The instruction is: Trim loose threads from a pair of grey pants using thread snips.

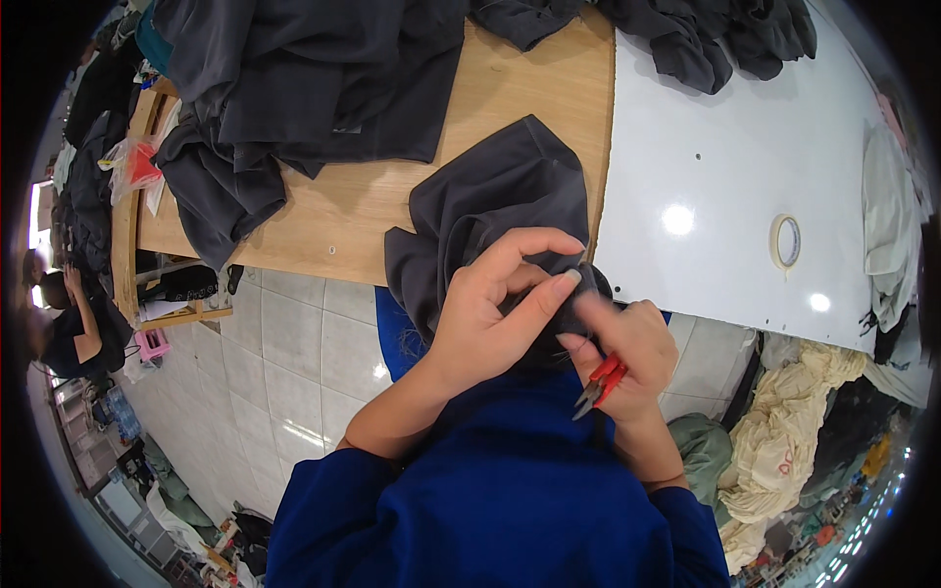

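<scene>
A dark grey garment (500,186) hangs over the table's front edge, part on the wood and part in front of my body. My left hand (495,314) pinches a bit of its cloth between thumb and forefinger. Close beside it, my right hand (632,353) has its fingertips at the same spot, slightly smeared by motion. Tucked in the right palm is a pair of small thread snips (601,385) with red handles, blades pointing down toward my lap. Whether the right fingertips also grip the cloth, I cannot make out.
More dark grey garments (343,88) are heaped on the wooden tabletop (363,211); others (701,44) lie at the far right. A tape roll (784,241) rests on the white board (725,147). Cream cloth (784,431) is piled below right. Another person (74,314) sits far left.
</scene>
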Demonstrator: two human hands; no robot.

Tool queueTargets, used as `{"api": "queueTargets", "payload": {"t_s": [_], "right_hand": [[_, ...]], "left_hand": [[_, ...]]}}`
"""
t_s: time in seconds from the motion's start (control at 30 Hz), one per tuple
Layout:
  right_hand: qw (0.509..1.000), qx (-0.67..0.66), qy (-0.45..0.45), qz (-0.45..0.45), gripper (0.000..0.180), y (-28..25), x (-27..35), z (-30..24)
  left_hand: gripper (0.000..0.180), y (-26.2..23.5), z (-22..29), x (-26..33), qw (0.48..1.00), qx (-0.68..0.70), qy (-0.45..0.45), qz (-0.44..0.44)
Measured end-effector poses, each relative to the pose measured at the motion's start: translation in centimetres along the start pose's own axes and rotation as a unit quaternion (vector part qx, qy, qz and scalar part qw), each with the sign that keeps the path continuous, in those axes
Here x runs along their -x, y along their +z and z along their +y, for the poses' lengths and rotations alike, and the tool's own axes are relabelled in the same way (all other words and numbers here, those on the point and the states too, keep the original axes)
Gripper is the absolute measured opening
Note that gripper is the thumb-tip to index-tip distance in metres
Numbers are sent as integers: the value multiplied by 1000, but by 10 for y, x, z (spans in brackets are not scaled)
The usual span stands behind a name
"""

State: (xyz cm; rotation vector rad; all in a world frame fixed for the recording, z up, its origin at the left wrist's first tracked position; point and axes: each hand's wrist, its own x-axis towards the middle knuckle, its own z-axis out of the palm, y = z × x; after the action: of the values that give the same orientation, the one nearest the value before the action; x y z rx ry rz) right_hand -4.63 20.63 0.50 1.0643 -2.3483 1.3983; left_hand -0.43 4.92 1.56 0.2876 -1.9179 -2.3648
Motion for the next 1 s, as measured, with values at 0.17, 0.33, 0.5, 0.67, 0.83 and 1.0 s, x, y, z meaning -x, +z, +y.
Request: {"api": "queueTargets", "payload": {"t_s": [0.17, 0.33, 0.5, 0.67, 0.83, 1.0], "right_hand": [[995, -79, -64, 15, 19, -8, 3, -1], [967, -170, -152, -114, 43, -28, 11, -2], [939, -285, 194, 1, 66, -27, 28, 1], [997, -65, 26, -29, 45, -34, 9, 8], [997, -38, 9, -64, 41, -43, 1, 4], [995, -56, -5, -82, 42, -47, -1, 7]], "left_hand": [[23, 0, 13, -1, 998, 12, -34, 44], [40, -8, 8, 3, 999, -40, 3, 37], [61, -8, 7, 4, 995, -75, 72, 7], [63, -13, 8, 6, 989, -84, 107, -61], [64, -14, 8, 7, 978, -104, 158, -85], [64, -16, 9, 9, 977, -98, 156, -103]]}}
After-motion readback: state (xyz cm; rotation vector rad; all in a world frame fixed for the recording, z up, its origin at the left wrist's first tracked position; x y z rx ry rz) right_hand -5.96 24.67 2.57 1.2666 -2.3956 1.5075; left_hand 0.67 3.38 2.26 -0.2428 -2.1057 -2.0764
